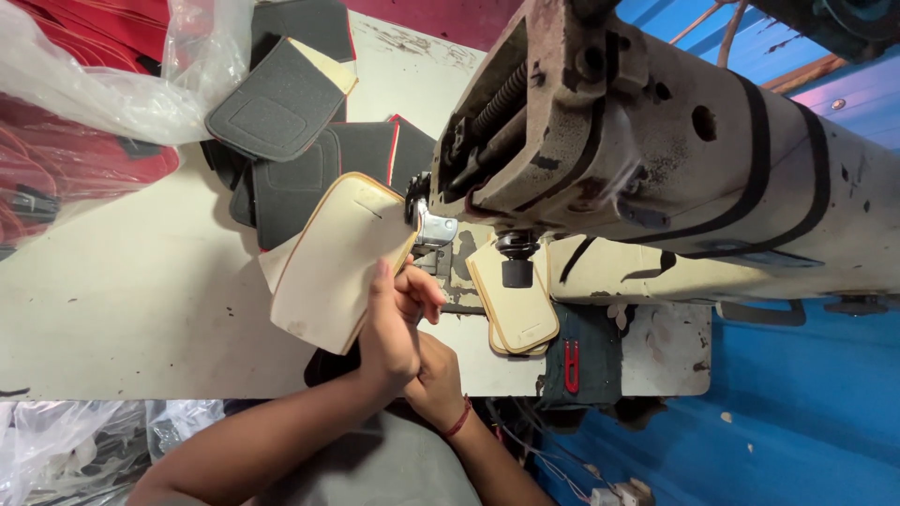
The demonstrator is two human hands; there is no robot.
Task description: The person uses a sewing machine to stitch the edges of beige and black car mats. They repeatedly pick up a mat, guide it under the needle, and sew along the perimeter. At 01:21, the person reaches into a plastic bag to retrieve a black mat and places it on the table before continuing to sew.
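A cream, rounded fabric panel (328, 272) with tan piping lies tilted on the table, its upper edge under the presser foot (433, 228) of an old, worn sewing machine (656, 141). My left hand (387, 333) grips the panel's right edge with the fingers pressed on it. Just beneath and beside it, my right hand (434, 379), with a red thread band at the wrist, has its curled fingers touching the same edge close to the foot.
Dark grey panels with red edging (281, 108) are piled at the back of the pale table (141, 309). More cream panels (522, 314) lie under the machine arm. Red thread snips (570, 365) hang in a dark pouch. Clear plastic bags (103, 75) sit at left.
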